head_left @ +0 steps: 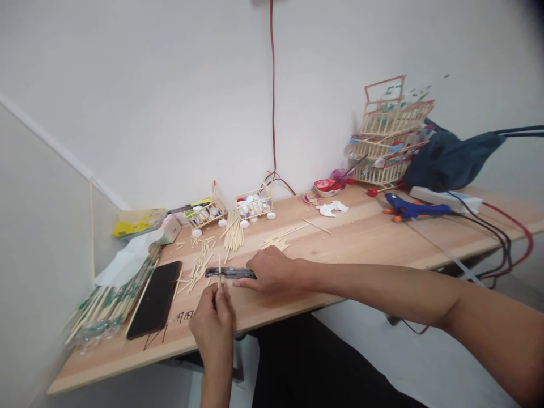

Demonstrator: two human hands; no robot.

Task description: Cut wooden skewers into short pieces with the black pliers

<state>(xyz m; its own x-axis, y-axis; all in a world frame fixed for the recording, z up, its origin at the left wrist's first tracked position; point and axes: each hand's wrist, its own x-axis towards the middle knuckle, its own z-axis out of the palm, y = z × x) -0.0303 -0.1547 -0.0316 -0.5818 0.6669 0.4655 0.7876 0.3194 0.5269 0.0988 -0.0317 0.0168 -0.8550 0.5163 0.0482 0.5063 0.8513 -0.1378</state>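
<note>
Near the front of the wooden table, my left hand (213, 314) pinches the lower end of a thin wooden stick (220, 264), which points away from me. My right hand (273, 271) is closed around a dark utility knife (232, 273). The knife lies across the stick, pointing left, and its front end is just beyond my left fingertips. Short cut stick pieces (199, 271) are scattered left of the knife. A bundle of longer sticks (233, 231) lies behind it, and more loose sticks (278, 242) lie beyond my right hand.
A black phone (155, 299) and packed sticks (114, 303) lie on the left. Two small stick-built carts (207, 214) holding white caps stand by the wall. Stacked stick carts (389, 136), a blue glue gun (412, 207), a white power strip (446, 198) and cables are on the right.
</note>
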